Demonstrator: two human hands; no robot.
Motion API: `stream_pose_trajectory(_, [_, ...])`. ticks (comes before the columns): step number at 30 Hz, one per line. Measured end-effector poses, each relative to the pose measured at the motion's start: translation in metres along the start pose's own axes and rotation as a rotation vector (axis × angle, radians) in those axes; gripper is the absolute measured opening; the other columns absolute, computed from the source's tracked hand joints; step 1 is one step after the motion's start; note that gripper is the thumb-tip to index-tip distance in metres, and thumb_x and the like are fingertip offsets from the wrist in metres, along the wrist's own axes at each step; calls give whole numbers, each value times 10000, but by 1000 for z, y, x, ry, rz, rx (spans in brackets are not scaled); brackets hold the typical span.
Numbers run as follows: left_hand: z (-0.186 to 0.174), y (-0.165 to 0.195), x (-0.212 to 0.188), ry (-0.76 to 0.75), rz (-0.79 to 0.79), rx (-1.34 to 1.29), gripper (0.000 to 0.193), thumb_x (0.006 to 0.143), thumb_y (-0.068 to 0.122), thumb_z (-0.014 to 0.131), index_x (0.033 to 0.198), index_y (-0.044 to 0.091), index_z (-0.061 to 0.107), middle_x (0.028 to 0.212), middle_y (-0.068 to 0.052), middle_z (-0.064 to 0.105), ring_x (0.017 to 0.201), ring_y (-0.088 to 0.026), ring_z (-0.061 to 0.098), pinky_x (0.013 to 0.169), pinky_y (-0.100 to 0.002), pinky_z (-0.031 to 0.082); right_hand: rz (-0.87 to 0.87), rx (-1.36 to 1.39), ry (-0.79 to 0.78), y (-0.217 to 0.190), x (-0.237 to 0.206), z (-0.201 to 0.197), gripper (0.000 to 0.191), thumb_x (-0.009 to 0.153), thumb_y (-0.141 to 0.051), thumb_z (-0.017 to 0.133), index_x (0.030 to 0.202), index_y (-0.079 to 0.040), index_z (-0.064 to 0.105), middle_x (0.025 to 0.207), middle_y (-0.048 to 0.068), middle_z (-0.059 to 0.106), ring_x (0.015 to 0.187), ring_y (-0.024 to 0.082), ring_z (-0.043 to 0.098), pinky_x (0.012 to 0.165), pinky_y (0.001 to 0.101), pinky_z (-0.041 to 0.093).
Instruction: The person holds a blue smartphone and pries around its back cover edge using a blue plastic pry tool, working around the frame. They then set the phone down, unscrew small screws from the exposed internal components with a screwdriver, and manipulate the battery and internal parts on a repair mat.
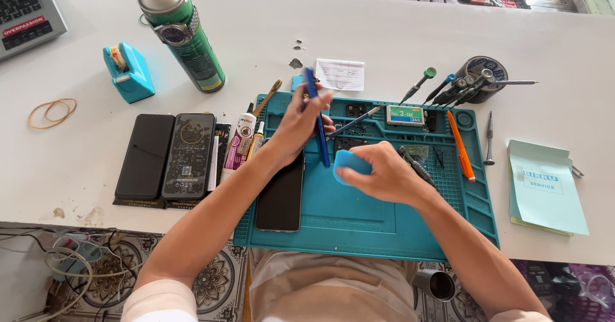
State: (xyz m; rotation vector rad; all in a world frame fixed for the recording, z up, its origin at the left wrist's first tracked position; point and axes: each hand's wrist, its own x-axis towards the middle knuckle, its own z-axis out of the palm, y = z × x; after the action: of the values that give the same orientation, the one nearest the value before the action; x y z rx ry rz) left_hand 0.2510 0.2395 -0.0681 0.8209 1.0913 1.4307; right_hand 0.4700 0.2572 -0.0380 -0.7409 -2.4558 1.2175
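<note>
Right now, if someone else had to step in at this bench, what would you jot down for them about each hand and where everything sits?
Left hand: holds a thin blue tool upright over the teal work mat.
Right hand: grips a small blue block above the mat's middle.
A dark phone lies face up on the mat's left edge, touched by neither hand.
Two more phones and glue tubes lie left of the mat; an orange tool lies on its right side.
Done or left: cannot tell.
</note>
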Motion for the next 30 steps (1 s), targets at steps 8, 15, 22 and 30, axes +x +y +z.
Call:
stream_pose_trajectory(8, [8, -3, -18, -283, 286, 365, 855, 872, 347, 855, 1569, 40, 465, 1062, -59, 530, 903, -95, 545, 746, -248, 511, -213, 430, 434, 29, 0, 2, 404, 849, -139, 859, 919, -106, 462, 942, 20, 523, 796, 77, 519, 662, 239, 428])
stream_pose_trajectory(15, [22, 10, -34, -332, 487, 576, 928, 742, 359, 916, 1515, 36, 516, 1170, -35, 547, 1010, -117, 616, 782, -264, 636, -364, 599, 527, 22, -2, -9, 442, 879, -134, 841, 975, -122, 410, 1377, 149, 583, 1292, 186, 604, 983, 341, 565])
stream_pose_trajectory(22, [27, 15, -31, -320, 520, 611, 956, 683, 373, 952, 1480, 27, 552, 1092, -40, 553, 953, -117, 620, 765, -253, 652, -349, 394, 537, 9, -2, -16, 463, 821, -104, 808, 975, -125, 371, 1367, 206, 619, 1269, 227, 621, 1026, 368, 553])
stream_pose_trajectory(30, [34, 11, -37, -304, 537, 657, 943, 641, 402, 949, 1431, 25, 598, 1053, -19, 586, 907, -113, 625, 743, -263, 618, -341, 254, 591, 0, -12, -11, 429, 729, 10, 673, 960, -110, 332, 1365, 215, 595, 1258, 252, 605, 1042, 383, 528])
